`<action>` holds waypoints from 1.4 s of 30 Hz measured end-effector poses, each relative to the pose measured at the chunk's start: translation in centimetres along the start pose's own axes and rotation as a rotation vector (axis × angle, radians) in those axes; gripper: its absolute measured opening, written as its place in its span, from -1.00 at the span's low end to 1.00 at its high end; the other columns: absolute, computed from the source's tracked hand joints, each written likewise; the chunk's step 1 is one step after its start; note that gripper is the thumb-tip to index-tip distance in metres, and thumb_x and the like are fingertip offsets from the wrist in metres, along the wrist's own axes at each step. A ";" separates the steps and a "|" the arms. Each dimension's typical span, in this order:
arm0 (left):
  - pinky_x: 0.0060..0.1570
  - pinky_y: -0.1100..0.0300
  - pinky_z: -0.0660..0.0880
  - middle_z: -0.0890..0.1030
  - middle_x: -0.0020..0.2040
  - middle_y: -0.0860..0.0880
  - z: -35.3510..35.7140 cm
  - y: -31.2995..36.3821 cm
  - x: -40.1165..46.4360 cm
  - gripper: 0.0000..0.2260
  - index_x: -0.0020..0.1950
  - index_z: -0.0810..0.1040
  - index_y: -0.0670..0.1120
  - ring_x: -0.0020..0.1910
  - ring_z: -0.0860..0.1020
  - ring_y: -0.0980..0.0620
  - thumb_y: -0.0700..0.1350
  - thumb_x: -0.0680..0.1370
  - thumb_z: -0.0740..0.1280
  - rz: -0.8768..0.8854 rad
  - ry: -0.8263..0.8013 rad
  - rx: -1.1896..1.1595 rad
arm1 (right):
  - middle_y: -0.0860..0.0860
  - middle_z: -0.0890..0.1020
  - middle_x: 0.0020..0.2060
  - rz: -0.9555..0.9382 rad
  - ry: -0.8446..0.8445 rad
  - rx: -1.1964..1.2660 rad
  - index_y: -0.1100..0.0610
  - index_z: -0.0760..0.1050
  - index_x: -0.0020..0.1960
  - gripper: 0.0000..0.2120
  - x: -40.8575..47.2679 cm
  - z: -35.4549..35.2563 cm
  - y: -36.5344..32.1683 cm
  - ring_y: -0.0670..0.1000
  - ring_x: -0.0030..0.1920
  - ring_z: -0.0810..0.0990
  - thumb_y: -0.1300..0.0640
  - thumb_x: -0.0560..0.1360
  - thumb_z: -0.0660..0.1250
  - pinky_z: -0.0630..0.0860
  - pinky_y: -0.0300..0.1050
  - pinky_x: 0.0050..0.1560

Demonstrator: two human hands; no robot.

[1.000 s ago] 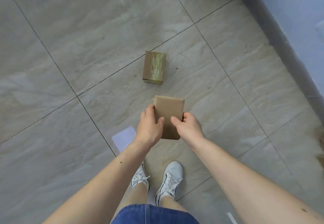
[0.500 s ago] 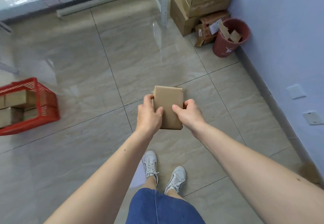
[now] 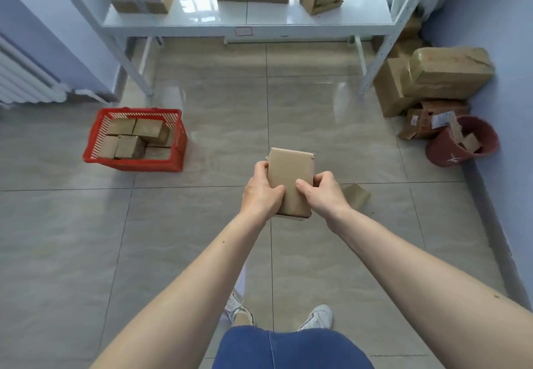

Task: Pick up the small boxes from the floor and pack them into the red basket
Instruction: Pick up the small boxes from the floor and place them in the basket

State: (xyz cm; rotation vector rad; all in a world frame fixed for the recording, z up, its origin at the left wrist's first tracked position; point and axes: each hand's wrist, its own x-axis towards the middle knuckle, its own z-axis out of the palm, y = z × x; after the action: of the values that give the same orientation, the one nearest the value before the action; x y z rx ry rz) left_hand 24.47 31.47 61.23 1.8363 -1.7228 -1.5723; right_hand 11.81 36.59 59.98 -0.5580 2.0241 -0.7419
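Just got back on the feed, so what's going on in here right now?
A person stands on the tiled floor holding a small brown box with the left hand and right hand. The red basket, ahead to the left, already holds several boxes. Another small box lies on the floor just past the right hand.

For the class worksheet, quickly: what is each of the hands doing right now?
Left hand: closed on the small box, gripping its left edge.
Right hand: closed on the same small box, gripping its right edge.
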 end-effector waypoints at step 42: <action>0.27 -0.03 0.49 0.53 0.30 -0.07 -54.7 -16.0 35.1 -0.47 0.41 0.33 -0.07 0.26 0.51 -0.05 -0.21 0.47 0.39 -0.145 0.125 -0.078 | 0.02 0.65 0.00 0.037 -0.162 -0.029 0.10 0.56 0.19 -0.69 17.5 53.2 -38.3 0.08 0.05 0.62 0.04 0.48 0.43 0.61 0.03 -0.03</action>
State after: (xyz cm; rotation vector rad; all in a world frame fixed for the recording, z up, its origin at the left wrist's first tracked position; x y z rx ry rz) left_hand 67.56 -19.20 53.88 2.0148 -1.4847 -1.5153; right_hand 52.33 -17.41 53.03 -0.5765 1.8929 -0.6258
